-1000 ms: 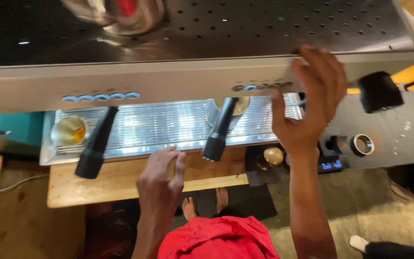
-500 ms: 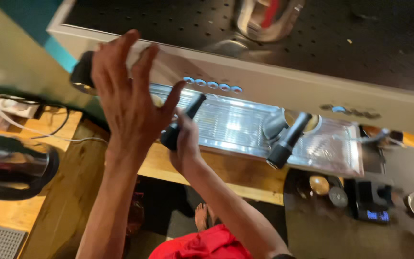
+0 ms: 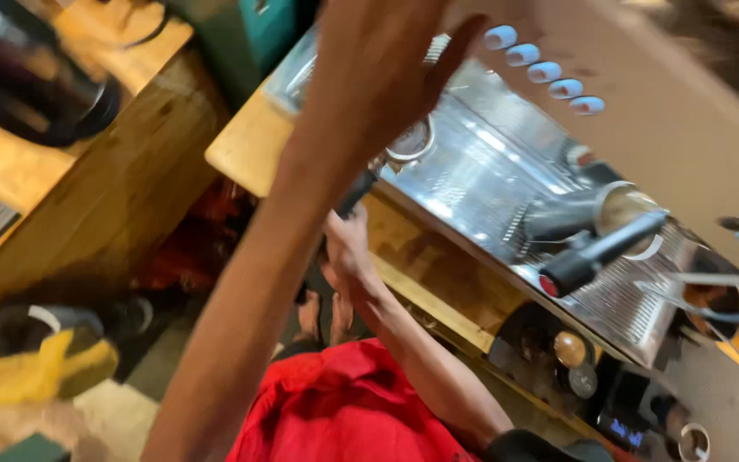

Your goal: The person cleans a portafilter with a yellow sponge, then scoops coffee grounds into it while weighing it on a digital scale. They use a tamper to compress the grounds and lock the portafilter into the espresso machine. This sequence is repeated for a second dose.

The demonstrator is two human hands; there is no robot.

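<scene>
My right hand (image 3: 348, 248) is closed around the black handle (image 3: 357, 192) of a portafilter. The portafilter's round metal basket (image 3: 410, 141) sits just above the steel drip tray (image 3: 481, 175) of an espresso machine. My left hand (image 3: 378, 68) is raised in front of the camera with its fingers spread and nothing in it, and its forearm crosses the middle of the view. It hides part of the machine's front. A second portafilter (image 3: 600, 248) with a black handle is locked into the machine further right.
A row of pale oval buttons (image 3: 545, 73) runs along the machine's front panel. The machine stands on a wooden counter (image 3: 421, 257). A tamper (image 3: 569, 349) and a small scale (image 3: 635, 428) lie lower right. A dark round object (image 3: 36, 85) rests upper left.
The view has swung and tilted to the left. My right hand moved from the machine's buttons to the left portafilter handle and pulled it out, while my left hand rose in front of the camera.
</scene>
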